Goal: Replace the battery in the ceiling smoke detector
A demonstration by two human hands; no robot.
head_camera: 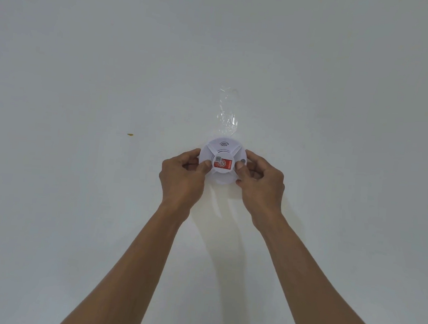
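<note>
A round white smoke detector [223, 149] sits against the pale ceiling [85, 71], with a red label and a small code sticker on its centre. My left hand [184, 176] grips its left rim, thumb on the face beside the label. On the other side, my right hand [259, 180] holds the right rim, thumb pressing near the label's right end. Both arms reach up from the bottom of the view. The detector's lower edge is partly hidden by my fingers. No battery is visible.
A crumpled strip of clear tape [227, 112] is stuck to the ceiling just beyond the detector. A small yellowish mark [130, 134] shows on the ceiling to the left.
</note>
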